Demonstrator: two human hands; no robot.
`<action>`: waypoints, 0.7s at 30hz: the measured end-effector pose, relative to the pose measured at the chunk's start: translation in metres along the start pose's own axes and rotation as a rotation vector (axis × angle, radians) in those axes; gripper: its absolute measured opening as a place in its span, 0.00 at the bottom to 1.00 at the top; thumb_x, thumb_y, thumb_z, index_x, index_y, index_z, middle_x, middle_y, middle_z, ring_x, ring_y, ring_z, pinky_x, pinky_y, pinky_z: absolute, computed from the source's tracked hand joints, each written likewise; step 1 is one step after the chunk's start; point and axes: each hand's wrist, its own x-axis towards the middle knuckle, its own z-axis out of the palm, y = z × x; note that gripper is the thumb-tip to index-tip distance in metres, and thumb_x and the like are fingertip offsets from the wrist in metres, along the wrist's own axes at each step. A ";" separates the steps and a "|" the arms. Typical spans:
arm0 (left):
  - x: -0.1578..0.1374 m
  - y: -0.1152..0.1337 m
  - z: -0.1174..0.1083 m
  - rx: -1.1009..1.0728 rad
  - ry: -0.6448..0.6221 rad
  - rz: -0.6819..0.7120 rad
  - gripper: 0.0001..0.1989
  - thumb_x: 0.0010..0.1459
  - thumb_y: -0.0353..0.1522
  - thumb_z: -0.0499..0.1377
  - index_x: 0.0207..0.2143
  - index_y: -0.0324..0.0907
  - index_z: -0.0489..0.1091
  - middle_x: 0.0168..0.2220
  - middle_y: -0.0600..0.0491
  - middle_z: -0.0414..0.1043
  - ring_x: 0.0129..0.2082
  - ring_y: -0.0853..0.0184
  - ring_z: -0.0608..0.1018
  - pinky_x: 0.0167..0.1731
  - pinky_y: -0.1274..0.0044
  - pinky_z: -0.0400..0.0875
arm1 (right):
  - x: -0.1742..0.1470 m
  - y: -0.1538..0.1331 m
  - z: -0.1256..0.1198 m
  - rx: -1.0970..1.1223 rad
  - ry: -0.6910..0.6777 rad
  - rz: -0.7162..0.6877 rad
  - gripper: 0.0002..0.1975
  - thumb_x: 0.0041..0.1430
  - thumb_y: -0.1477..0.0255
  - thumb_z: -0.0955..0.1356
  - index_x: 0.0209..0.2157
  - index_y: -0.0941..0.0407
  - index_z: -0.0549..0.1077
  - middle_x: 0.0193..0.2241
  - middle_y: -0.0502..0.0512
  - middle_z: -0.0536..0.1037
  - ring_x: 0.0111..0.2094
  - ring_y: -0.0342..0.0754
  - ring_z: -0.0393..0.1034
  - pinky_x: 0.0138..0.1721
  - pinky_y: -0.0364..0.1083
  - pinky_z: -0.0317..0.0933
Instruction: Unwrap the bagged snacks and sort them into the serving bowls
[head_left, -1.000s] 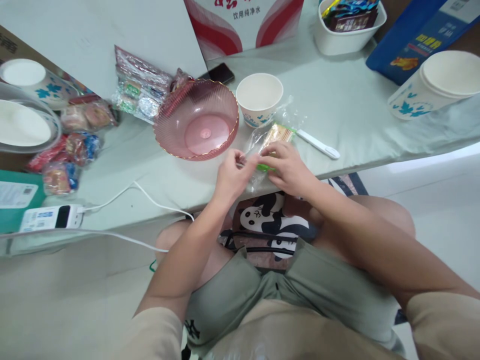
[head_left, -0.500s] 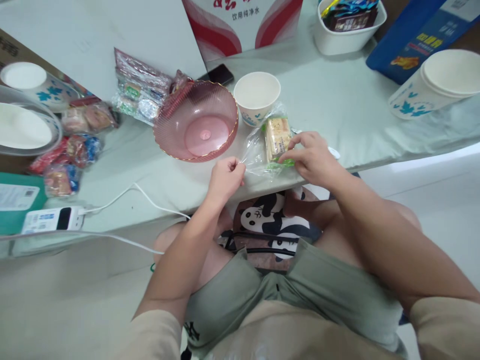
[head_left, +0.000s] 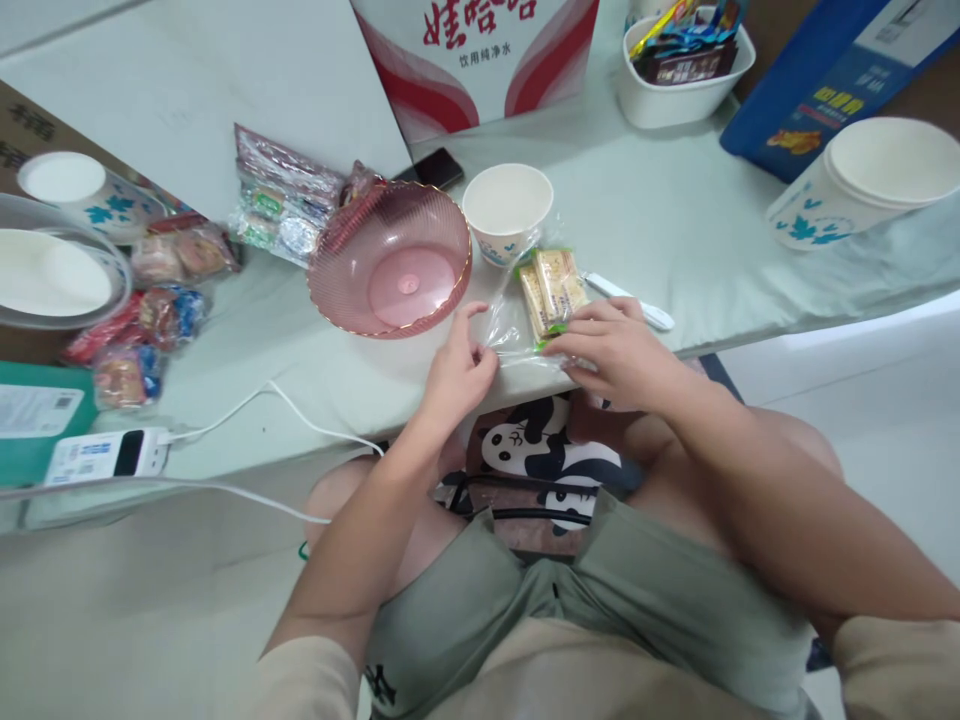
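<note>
A clear plastic bag (head_left: 510, 325) lies at the table's front edge with two packets of crackers (head_left: 559, 285) in or on it, overlapping. My left hand (head_left: 459, 368) is at the bag's left side, its index finger and thumb apart and nothing visibly gripped. My right hand (head_left: 619, 352) reaches over the packets' lower right end with fingers stretched out, fingertips touching the packets or the bag. Behind the bag stands a white paper bowl (head_left: 510, 205). A slim white-handled tool (head_left: 637, 305), perhaps a knife, lies right of the packets.
A pink ribbed bowl (head_left: 409, 285) stands left of the paper bowl, beside wrapped snacks (head_left: 281, 205) and a phone (head_left: 439, 170). Stacked paper cups (head_left: 817, 215) and a white snack tub (head_left: 682, 90) are at right. A white cable (head_left: 300, 405) runs from a power strip (head_left: 112, 455).
My left hand has loosened its pinch on the bag and its fingers have spread. The cracker packets now lie fanned apart, and my right hand has shifted lower over their near end.
</note>
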 end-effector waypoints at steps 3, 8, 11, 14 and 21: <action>0.002 -0.009 -0.006 0.017 -0.007 0.020 0.29 0.55 0.25 0.51 0.60 0.49 0.59 0.19 0.64 0.62 0.16 0.70 0.68 0.20 0.78 0.61 | -0.007 0.012 -0.013 -0.003 -0.025 0.031 0.08 0.60 0.70 0.66 0.36 0.49 0.78 0.31 0.53 0.81 0.41 0.55 0.72 0.47 0.55 0.53; 0.001 -0.010 -0.015 0.014 -0.036 -0.050 0.27 0.54 0.25 0.52 0.57 0.48 0.59 0.18 0.64 0.63 0.16 0.69 0.69 0.21 0.77 0.61 | -0.014 0.026 -0.036 -0.033 -0.268 0.344 0.11 0.60 0.66 0.65 0.32 0.49 0.79 0.19 0.50 0.74 0.25 0.48 0.66 0.32 0.49 0.53; 0.000 -0.006 -0.017 0.053 -0.089 -0.073 0.28 0.53 0.26 0.56 0.58 0.47 0.59 0.23 0.61 0.70 0.20 0.69 0.72 0.24 0.77 0.66 | -0.013 0.026 -0.048 -0.039 -0.264 0.588 0.16 0.60 0.60 0.65 0.24 0.51 0.77 0.15 0.50 0.70 0.20 0.47 0.60 0.25 0.48 0.48; 0.000 -0.004 -0.011 0.030 0.034 0.075 0.30 0.54 0.28 0.60 0.59 0.49 0.58 0.43 0.51 0.77 0.29 0.70 0.77 0.30 0.77 0.72 | -0.005 0.013 -0.049 -0.013 0.224 0.666 0.18 0.64 0.61 0.62 0.23 0.52 0.74 0.19 0.53 0.71 0.23 0.49 0.64 0.27 0.49 0.55; 0.016 -0.001 0.012 -0.057 0.058 0.220 0.14 0.61 0.33 0.59 0.49 0.42 0.73 0.62 0.41 0.67 0.35 0.70 0.79 0.34 0.76 0.78 | 0.035 -0.024 0.004 0.259 0.248 0.114 0.16 0.62 0.74 0.61 0.48 0.54 0.75 0.47 0.63 0.79 0.49 0.57 0.73 0.52 0.56 0.67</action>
